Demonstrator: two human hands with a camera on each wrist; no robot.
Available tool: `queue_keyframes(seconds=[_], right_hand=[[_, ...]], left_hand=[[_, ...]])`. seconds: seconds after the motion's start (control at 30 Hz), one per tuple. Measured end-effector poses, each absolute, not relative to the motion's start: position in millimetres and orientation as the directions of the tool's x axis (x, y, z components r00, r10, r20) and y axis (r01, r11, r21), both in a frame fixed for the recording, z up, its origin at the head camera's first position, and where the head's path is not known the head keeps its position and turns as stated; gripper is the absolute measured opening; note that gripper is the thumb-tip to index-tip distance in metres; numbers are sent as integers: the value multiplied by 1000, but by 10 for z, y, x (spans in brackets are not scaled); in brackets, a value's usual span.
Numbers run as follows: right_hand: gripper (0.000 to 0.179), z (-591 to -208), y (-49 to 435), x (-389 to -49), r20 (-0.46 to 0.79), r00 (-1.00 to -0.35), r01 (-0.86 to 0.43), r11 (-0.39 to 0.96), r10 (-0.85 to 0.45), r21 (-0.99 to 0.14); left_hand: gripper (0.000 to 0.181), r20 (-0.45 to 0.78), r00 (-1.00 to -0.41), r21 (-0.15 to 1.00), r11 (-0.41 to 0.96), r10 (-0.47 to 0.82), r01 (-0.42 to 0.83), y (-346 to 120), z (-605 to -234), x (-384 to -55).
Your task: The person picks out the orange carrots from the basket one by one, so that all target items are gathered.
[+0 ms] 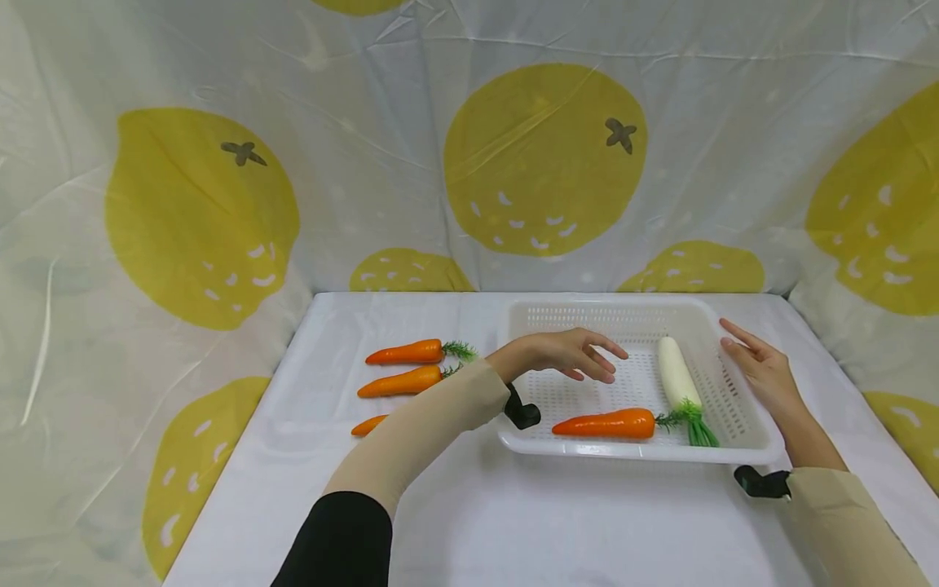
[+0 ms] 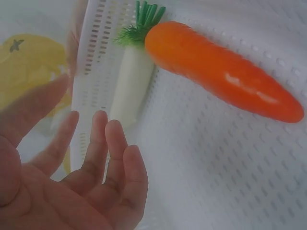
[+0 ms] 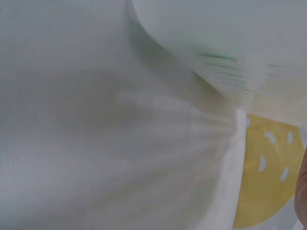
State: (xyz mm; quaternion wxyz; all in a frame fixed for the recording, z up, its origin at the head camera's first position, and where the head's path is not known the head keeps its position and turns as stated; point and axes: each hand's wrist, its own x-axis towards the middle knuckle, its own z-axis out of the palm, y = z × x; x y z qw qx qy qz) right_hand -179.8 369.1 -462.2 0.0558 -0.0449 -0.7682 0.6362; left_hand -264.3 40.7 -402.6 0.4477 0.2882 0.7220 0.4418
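Note:
A white perforated plastic basket (image 1: 638, 451) stands on the table. Inside it, a carrot (image 1: 605, 424) lies along the near side, and a white radish (image 1: 678, 371) with green stems lies toward the right. My left hand (image 1: 575, 352) hovers over the basket with relaxed, spread fingers. It holds nothing; the left wrist view shows its palm (image 2: 62, 201) bare, apart from the carrot (image 2: 220, 72) and the radish (image 2: 132, 86). Against the basket's right rim rests my right hand (image 1: 766, 375), its fingers extended along the outside. Only a sliver of that hand (image 3: 301, 191) enters the right wrist view.
Left of the basket, an orange carrot (image 1: 407, 353), a second carrot (image 1: 402, 382) and a third carrot (image 1: 368, 425), partly hidden by my left sleeve (image 1: 433, 432), lie in a row on the white-covered table (image 1: 513, 522). A lemon-print curtain (image 1: 367, 179) encloses the back and sides.

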Motion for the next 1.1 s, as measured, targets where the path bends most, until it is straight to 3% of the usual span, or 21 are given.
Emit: queue_keyframes(seconds=[0.13, 0.4, 0.63, 0.77, 1.1], right_hand=[[51, -4623, 3695, -1807, 39, -989, -10, 204, 141, -979], [52, -4488, 3591, -1740, 19, -993, -10, 83, 118, -996], [50, -4609, 3692, -1799, 38, -990, -14, 170, 139, -985], [49, -4633, 3708, -1809, 36, -989, -16, 141, 141, -990], [51, -4450, 3561, -1702, 21, -991, -7, 105, 131, -994]], left_hand=[[49, -415, -401, 887, 462, 816, 22, 466, -4081, -2640], [56, -462, -365, 867, 499, 809, 8, 545, -4186, -2666], [56, -508, -326, 841, 541, 797, 13, 603, -4219, -2654], [53, -534, -306, 828, 561, 788, -1, 639, -4244, -2639], [51, -575, -309, 793, 609, 757, 14, 652, -4328, -2608]])
